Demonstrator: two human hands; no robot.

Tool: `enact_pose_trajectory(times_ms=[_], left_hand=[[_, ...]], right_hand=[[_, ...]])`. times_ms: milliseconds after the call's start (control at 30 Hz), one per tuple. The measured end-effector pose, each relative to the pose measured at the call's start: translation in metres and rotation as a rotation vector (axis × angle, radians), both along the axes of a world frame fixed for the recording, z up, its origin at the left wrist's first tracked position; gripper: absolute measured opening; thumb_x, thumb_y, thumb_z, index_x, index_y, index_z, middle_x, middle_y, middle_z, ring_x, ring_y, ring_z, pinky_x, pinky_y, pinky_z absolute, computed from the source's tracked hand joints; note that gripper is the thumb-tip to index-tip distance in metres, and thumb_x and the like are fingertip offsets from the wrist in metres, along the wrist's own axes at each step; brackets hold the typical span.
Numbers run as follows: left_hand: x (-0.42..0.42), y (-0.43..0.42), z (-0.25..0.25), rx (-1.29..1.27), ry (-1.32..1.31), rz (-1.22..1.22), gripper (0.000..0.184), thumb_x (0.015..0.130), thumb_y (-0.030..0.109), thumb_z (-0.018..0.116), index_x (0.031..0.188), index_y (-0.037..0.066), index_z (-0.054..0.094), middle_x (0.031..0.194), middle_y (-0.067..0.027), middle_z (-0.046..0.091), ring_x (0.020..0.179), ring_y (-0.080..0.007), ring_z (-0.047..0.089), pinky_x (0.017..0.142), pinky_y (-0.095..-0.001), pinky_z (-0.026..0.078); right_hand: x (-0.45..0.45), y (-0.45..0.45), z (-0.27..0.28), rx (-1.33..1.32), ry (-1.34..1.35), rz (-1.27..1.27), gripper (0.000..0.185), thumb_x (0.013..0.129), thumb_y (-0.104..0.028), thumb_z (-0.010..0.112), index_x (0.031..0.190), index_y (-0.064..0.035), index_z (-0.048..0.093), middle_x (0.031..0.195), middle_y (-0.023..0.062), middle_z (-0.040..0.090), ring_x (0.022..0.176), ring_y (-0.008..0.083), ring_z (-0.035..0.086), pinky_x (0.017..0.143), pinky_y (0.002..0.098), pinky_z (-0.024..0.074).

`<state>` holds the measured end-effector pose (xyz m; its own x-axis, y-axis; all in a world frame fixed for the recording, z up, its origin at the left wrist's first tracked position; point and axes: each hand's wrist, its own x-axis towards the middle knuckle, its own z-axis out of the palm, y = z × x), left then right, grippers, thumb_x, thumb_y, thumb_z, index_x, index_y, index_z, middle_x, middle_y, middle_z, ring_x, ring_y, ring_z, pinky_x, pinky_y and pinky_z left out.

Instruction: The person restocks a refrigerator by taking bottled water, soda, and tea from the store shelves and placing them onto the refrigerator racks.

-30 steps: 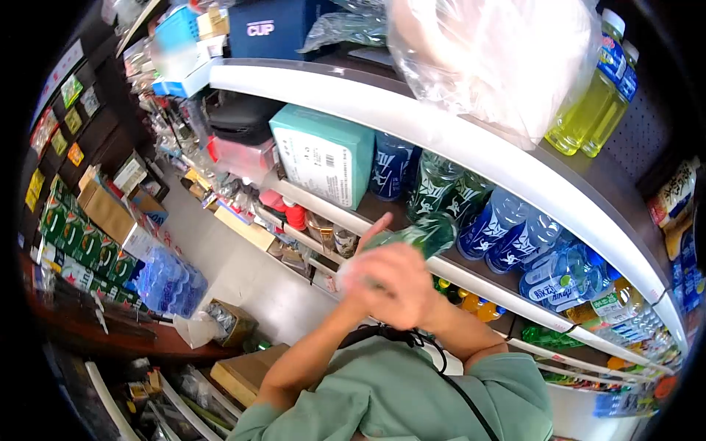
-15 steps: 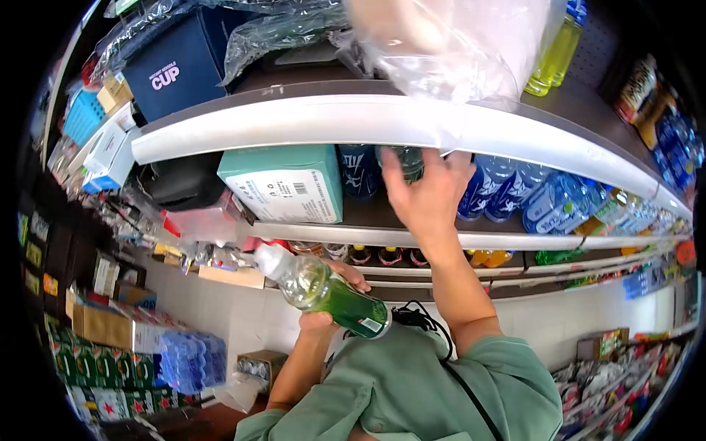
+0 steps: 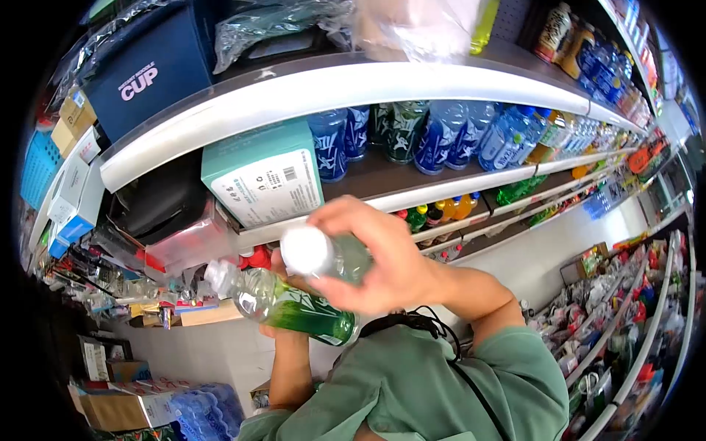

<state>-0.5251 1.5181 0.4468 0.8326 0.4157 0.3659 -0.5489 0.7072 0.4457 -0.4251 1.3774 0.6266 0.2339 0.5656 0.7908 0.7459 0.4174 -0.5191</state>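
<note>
My left hand [image 3: 278,332] is wrapped round a clear drink bottle with a green label [image 3: 301,309]. This bottle lies tilted, its pale cap pointing left. Just above it, my right hand [image 3: 390,257] grips a second bottle with a white cap [image 3: 307,251], the cap facing the camera. That bottle's body is partly hidden by my fingers, and its label cannot be read. Both bottles are close together in front of my chest; I cannot tell whether they touch.
Ahead, the shelf [image 3: 382,192] holds blue-labelled bottles [image 3: 445,140], green-labelled bottles [image 3: 407,132] and a teal-and-white carton [image 3: 268,180]. A dark blue box [image 3: 143,81] and plastic-wrapped goods stand on the shelf above. Packed racks [image 3: 588,323] line the right side.
My right hand has come down from the shelf with a white-capped bottle in it. The green-labelled bottle in my left hand has shifted slightly left and down. The view has turned.
</note>
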Motion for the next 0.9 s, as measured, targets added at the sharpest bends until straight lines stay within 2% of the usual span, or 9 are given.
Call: enact_pose_trajectory(times_ms=[67,233,267,333,400,467,533,733,900], left_hand=[[-0.001,-0.009,-0.017,-0.085,-0.031,-0.036,0.089,0.059,0.055,0.070,0.131,0.011,0.042,0.140,-0.0194,0.034,0.118,-0.0327,0.044,0.096,-0.0440,0.041],[-0.012,-0.058,-0.011,-0.291,0.157,-0.064,0.100,0.059,0.066,0.067,0.134,0.007,0.038,0.123,-0.0141,0.051,0.112,-0.0299,0.053,0.091,-0.0437,0.048],[-0.011,-0.063,-0.022,-0.355,0.176,-0.149,0.102,0.058,0.066,0.067,0.135,0.007,0.036,0.124,-0.0156,0.050,0.112,-0.0318,0.053,0.091,-0.0444,0.048],[-0.003,-0.082,0.020,-0.312,0.113,-0.274,0.106,0.059,0.067,0.068,0.138,0.007,0.032,0.129,-0.0209,0.045,0.115,-0.0377,0.050,0.093,-0.0478,0.047],[-0.001,-0.087,0.014,-0.374,0.030,-0.502,0.106,0.058,0.062,0.073,0.141,0.013,0.028,0.139,-0.0245,0.033,0.122,-0.0448,0.041,0.097,-0.0576,0.040],[0.001,-0.090,0.008,-0.391,0.006,-0.527,0.109,0.059,0.061,0.074,0.143,0.014,0.024,0.143,-0.0284,0.025,0.126,-0.0493,0.035,0.098,-0.0618,0.036],[0.001,-0.095,0.008,-0.300,-0.005,-0.537,0.114,0.055,0.065,0.072,0.144,0.014,0.021,0.142,-0.0294,0.025,0.125,-0.0485,0.036,0.100,-0.0586,0.036],[-0.005,-0.107,-0.003,-0.337,0.010,-0.573,0.120,0.054,0.069,0.073,0.146,0.016,0.017,0.145,-0.0297,0.019,0.130,-0.0506,0.027,0.102,-0.0599,0.032],[-0.007,-0.109,-0.009,-0.355,0.027,-0.520,0.126,0.051,0.085,0.059,0.145,0.011,0.020,0.146,-0.0277,0.020,0.129,-0.0490,0.028,0.101,-0.0584,0.034]], right_hand=[[0.001,0.011,-0.026,-0.274,0.342,-0.008,0.036,0.074,-0.013,0.074,0.099,-0.0002,0.051,0.093,0.0099,0.060,0.086,0.0125,0.056,0.076,0.0288,0.0465],[0.017,0.017,-0.078,-0.555,0.425,-0.249,0.035,0.076,-0.022,0.073,0.093,0.0011,0.052,0.087,0.0090,0.060,0.078,0.0110,0.054,0.073,0.0268,0.0459],[0.028,0.014,-0.083,-0.710,0.431,-0.251,0.047,0.075,-0.033,0.074,0.098,0.0031,0.055,0.092,0.0135,0.061,0.079,0.0183,0.058,0.075,0.0309,0.0474],[0.047,0.004,-0.080,-0.430,0.172,-0.496,0.055,0.073,-0.038,0.072,0.100,0.0072,0.056,0.097,0.0250,0.059,0.089,0.0368,0.057,0.083,0.0439,0.0439],[0.084,-0.001,-0.051,-0.020,-0.168,-0.841,0.057,0.076,-0.037,0.069,0.107,0.0095,0.055,0.103,0.0279,0.058,0.096,0.0422,0.053,0.091,0.0484,0.0391],[0.121,0.003,-0.023,0.048,-0.377,-1.174,0.053,0.079,-0.034,0.065,0.107,0.0101,0.055,0.104,0.0298,0.057,0.098,0.0459,0.051,0.096,0.0496,0.0347],[0.150,0.005,-0.003,-0.288,-0.513,-1.333,0.051,0.078,-0.036,0.066,0.108,0.0038,0.058,0.108,0.0259,0.058,0.104,0.0416,0.052,0.091,0.0463,0.0426],[0.185,0.016,0.019,-0.417,-0.195,-1.285,0.039,0.078,-0.036,0.065,0.108,-0.0107,0.063,0.098,0.0149,0.065,0.085,0.0374,0.063,0.074,0.0463,0.0520],[0.129,-0.002,0.001,-0.327,-0.294,-1.165,0.036,0.078,-0.029,0.066,0.101,-0.0020,0.057,0.098,0.0165,0.060,0.076,0.0356,0.064,0.062,0.0411,0.0535]])
